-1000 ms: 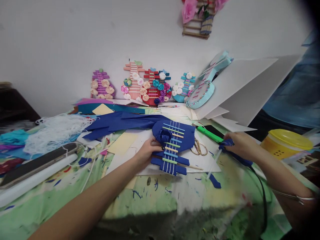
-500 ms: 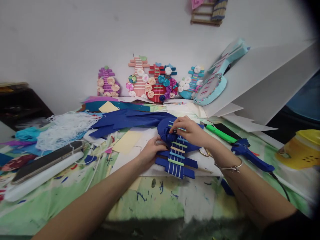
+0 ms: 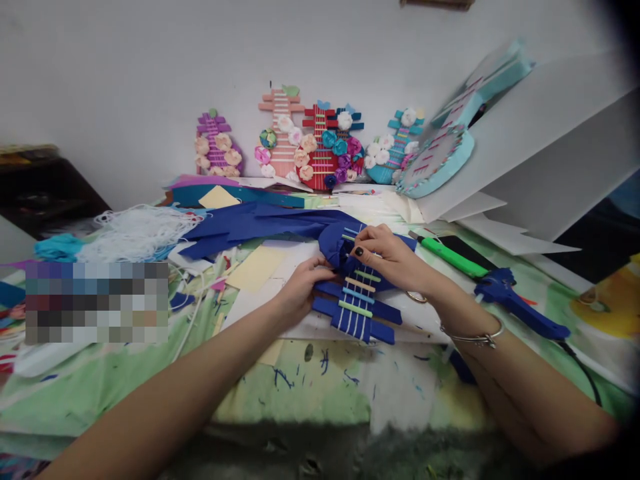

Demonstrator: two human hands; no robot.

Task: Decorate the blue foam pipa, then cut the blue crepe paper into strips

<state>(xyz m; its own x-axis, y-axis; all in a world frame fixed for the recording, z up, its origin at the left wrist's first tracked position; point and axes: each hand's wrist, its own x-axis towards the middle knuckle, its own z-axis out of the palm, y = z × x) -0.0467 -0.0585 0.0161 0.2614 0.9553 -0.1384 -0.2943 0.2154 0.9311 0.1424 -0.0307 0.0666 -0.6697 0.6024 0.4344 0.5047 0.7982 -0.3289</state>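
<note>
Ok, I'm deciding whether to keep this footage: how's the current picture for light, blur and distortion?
Head view: soft light, no strong glare; left hand, right hand and blue strung craft fairly clear. Head view, right: large turquoise craft and yellow container blurred, upper corner black. Head view, left: mosaic blocks hide part of the table.

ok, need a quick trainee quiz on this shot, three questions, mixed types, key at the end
1. Multiple choice: the right grip is at the:
A) string pile
B) blue flower
C) yellow tub

2. True or false: the glue gun lies unheld.

3. Fill in: the bracelet is on the person's own ____ side.

Key: 1 B; 2 true; 3 right.
</note>
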